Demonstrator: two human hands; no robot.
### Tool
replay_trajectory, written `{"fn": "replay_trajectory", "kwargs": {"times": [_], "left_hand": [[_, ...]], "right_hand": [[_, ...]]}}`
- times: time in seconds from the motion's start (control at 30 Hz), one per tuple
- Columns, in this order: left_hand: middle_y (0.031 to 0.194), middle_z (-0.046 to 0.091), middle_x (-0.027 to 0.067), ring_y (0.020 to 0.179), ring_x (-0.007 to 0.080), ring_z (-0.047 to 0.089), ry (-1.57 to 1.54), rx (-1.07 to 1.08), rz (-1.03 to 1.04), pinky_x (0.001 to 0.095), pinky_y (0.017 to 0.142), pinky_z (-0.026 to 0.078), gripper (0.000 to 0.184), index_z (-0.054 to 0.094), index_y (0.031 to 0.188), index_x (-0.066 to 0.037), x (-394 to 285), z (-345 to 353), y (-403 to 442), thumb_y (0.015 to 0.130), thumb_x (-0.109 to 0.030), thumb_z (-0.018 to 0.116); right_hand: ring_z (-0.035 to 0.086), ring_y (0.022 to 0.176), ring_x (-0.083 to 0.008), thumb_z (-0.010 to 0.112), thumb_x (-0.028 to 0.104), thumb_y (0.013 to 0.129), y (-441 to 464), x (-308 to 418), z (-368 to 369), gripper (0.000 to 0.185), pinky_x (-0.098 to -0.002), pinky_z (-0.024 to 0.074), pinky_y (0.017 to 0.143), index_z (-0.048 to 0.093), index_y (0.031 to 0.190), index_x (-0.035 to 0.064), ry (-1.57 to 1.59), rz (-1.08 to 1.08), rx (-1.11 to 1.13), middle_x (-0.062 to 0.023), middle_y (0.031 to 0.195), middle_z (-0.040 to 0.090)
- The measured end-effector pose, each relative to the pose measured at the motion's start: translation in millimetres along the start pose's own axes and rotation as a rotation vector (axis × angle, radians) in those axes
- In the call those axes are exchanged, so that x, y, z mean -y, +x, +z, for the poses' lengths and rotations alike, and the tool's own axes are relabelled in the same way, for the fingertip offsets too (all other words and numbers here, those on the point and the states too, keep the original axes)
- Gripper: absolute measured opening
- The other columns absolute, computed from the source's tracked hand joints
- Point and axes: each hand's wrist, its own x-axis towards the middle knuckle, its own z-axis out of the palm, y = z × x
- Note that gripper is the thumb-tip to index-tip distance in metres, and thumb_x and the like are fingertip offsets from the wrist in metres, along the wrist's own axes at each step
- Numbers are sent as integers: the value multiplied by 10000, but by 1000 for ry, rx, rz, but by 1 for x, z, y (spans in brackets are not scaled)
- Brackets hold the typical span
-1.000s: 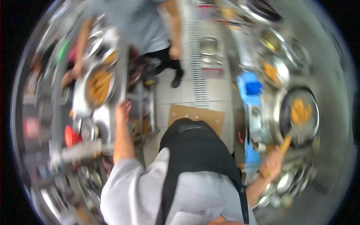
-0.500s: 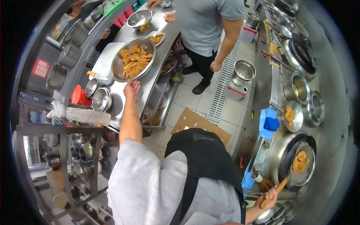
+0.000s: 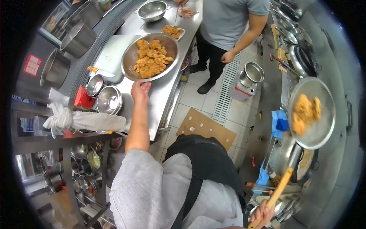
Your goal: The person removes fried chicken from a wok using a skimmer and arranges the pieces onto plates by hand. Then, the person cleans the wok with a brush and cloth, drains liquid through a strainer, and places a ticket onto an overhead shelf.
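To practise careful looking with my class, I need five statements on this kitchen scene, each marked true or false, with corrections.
1. The right hand grips the strainer's wooden handle. True.
2. The strainer is empty. False: it holds fried pieces.
3. The left hand is at the metal bowl's rim. True.
4. The cutting board lies on the floor. False: it lies on the counter.
5. The co-worker's shirt is grey. True.

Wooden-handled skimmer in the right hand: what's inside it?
Golden-brown fried pieces sit in the wooden-handled skimmer, with bare surface visible around them. The patch directly beneath the pieces is covered, and their undersides can't be seen.
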Motion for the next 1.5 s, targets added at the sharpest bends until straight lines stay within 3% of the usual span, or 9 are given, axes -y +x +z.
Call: {"fn": "replay_trajectory", "kwargs": {"times": [0.03,0.07,0.2,0.63,0.8,1.2,1.33,1.37,1.5], "left_hand": [[995,588,143,885,318,660,-3,18,-4,419,755,601,134,532,1032,4,-2,-1,-3,920,-66,544],[1000,592,143,887,319,660,-16,53,-20,423,748,608,126,515,1035,-7,-5,-1,-8,918,-46,542],[1023,605,147,892,324,668,-111,123,-32,438,758,608,124,488,1038,-23,0,-2,-25,927,-34,543],[1016,593,139,932,307,664,-70,138,-29,423,812,603,93,467,1001,-30,-7,-9,-33,974,-53,553],[1020,583,136,1002,328,664,-54,159,-43,424,829,599,100,458,1019,-39,-6,-16,-28,980,-58,549],[1015,661,132,873,220,681,521,314,-297,309,682,559,208,559,1085,-23,59,-24,-163,1004,-215,571],[787,647,67,660,143,593,1170,780,-24,270,615,479,77,618,914,-26,134,-57,-189,940,-98,626],[811,662,63,696,128,585,830,861,-220,267,656,479,61,631,910,-18,193,-119,-132,923,-75,650],[810,662,60,702,123,580,1163,1123,-156,264,659,477,62,623,932,-10,214,-19,-170,931,-68,646]], "right_hand": [[476,432,-206,619,127,886,-5,-10,11,367,-337,395,354,478,1207,21,-82,85,-33,-73,623,505],[514,503,-136,517,109,975,9,-17,67,624,-259,454,373,211,1504,-16,-60,-93,237,-83,820,469],[467,399,-116,738,228,817,71,-47,163,740,-250,417,330,371,1411,-16,-268,89,265,-59,686,502],[516,494,-92,559,23,888,205,-119,323,566,-253,448,434,417,1436,33,-911,4,607,-9,736,535],[499,493,-83,540,14,904,204,-119,314,566,-252,444,433,405,1453,47,-947,-175,562,-2,740,527],[541,536,-103,586,79,919,241,-34,190,395,-262,486,422,440,1283,32,-83,382,760,-66,827,548],[541,525,-100,564,108,931,209,-3,71,468,-253,469,408,399,1359,13,45,321,723,-83,849,544],[542,521,-98,585,125,926,194,9,45,480,-253,465,405,400,1354,11,25,281,658,-79,845,541],[547,510,-98,641,177,901,133,35,-43,552,-247,458,399,394,1366,13,54,151,419,-83,841,554]]}}
